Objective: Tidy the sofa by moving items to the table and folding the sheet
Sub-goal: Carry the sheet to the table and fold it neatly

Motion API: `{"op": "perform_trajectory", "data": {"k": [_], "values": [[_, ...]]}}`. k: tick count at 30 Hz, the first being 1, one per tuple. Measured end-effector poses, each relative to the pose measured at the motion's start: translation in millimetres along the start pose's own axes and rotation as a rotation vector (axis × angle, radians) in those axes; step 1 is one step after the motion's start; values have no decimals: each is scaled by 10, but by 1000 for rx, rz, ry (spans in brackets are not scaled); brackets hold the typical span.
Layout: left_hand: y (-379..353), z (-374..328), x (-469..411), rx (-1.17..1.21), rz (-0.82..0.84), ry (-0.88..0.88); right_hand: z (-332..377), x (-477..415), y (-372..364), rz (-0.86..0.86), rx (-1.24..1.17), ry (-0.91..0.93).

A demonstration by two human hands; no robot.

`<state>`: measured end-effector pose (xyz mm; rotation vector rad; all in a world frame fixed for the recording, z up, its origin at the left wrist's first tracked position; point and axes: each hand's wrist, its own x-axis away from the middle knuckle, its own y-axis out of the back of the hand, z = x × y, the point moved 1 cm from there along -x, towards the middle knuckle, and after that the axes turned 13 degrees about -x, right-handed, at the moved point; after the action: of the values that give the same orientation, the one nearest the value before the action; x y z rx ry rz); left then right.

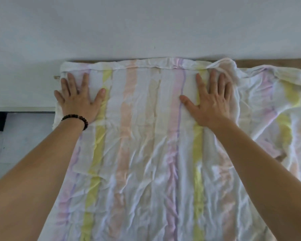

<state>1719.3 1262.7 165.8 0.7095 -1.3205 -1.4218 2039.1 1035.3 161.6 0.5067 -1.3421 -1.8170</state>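
Two bare forearms reach out from the bottom of the head view, and between them lies the striped sheet (146,153), pale with yellow, peach, pink and purple bands, spread wide and heavily creased. It covers what I take to be the sofa (271,62), of which only a brown strip shows at the far right edge, against the plain wall (146,23). The sheet's far edge looks doubled over, with a hem line running just beyond the fingertips, and its right side is bunched and rumpled past the right hand. The left hand (78,100), with a dark bead bracelet (76,119) at the wrist, lies palm down near the sheet's far left corner. The right hand (213,103) lies palm down further along the same edge, well apart from the left. Each grip is fully open, fingers spread and straight, holding nothing, only pressing flat on the cloth. Tiled floor (24,136) shows to the left. The step looks like smoothing a fold. To do it well, I would sweep both palms outward from the middle toward the corners, keep the two hems lined up, and flatten the bunched right side before making another fold, so no wrinkles get trapped. No other items show on the sheet.
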Motion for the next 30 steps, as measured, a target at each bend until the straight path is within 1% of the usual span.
{"op": "perform_trajectory", "data": {"k": [4,7,11,13,15,17,19,21,23,26,30], "values": [[-102,112,395,1,-10,-11,9,382,-67,44,7,7],[-146,214,511,-12,-17,-31,-5,541,-39,23,17,8],[4,231,303,22,-156,-86,79,300,102,-108,8,46],[80,194,100,75,-180,-60,75,51,201,-122,32,2],[113,141,-76,165,-92,60,23,-142,254,-92,41,-90],[122,114,-204,227,64,154,-18,-212,253,-73,51,-134],[158,156,-303,263,189,159,-36,-234,243,-93,43,-124],[207,229,-388,296,267,137,-53,-287,264,-96,39,-117],[222,260,-416,290,282,123,-71,-358,291,-73,85,-104],[211,227,-363,244,242,105,-72,-429,295,-29,155,-96],[266,212,-313,195,250,70,-13,-318,352,79,89,-151]]}}
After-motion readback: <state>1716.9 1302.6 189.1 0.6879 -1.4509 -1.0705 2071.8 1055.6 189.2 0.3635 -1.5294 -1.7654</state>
